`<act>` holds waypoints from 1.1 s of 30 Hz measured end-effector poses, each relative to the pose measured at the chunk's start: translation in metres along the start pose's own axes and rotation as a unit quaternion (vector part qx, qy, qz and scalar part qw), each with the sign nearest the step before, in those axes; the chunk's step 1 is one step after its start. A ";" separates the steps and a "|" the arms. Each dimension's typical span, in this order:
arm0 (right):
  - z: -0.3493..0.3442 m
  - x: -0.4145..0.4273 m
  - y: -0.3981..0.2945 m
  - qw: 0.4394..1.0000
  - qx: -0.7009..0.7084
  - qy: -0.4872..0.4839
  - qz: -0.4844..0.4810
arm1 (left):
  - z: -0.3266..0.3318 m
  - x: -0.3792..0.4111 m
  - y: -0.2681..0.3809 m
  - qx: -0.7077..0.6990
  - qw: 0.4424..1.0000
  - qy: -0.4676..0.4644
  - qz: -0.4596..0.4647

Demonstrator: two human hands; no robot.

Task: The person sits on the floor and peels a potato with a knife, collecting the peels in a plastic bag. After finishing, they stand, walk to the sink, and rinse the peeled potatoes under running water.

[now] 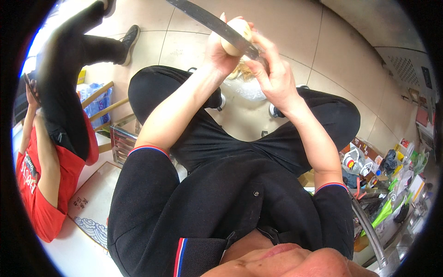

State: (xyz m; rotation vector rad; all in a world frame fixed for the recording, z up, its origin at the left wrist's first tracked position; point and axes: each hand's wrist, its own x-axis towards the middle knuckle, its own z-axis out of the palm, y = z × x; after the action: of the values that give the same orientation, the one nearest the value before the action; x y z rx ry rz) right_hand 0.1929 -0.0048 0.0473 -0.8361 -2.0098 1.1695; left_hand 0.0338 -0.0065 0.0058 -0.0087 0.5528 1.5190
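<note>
My left hand [219, 57], at the upper middle of the head view, cups a pale, round, peeled vegetable [238, 29]. A large knife with a long dark blade [211, 22] crosses in front of it, its tip running past the top edge of the view. My right hand [277, 72] grips the knife by its handle, which the fingers mostly hide. The blade overlaps the vegetable; whether it is cutting in, I cannot tell. Beneath my hands, between my knees, a clear plastic bag [247, 90] holds light brown peelings [246, 73].
On the left sits a person in a red shirt [52, 194], holding a phone [31, 88]. Beside them are wooden bars [100, 95], a blue-and-white plastic package [97, 104] and a wave-patterned board [98, 200]. Bottles [352, 162], bags and a curved metal tube [368, 230] crowd the right.
</note>
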 end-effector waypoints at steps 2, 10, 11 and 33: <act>0.000 0.000 -0.001 1.000 -0.011 -0.005 -0.002 | 0.001 -0.001 0.001 -0.001 1.000 -0.006 0.000; 0.003 -0.002 0.000 0.996 -0.024 0.032 -0.074 | 0.003 -0.004 -0.001 0.062 0.995 -0.068 0.049; 0.005 -0.002 -0.001 0.997 -0.013 0.038 -0.071 | 0.003 -0.003 -0.002 0.049 0.996 -0.065 0.045; 0.007 0.004 0.006 0.933 0.333 0.046 0.127 | -0.012 0.011 -0.017 0.176 0.980 0.096 0.004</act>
State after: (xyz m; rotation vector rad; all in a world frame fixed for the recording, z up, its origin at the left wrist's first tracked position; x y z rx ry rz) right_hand 0.1858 -0.0028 0.0402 -0.7791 -1.2996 1.7781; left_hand 0.0451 -0.0021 -0.0141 0.1217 0.9712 1.4177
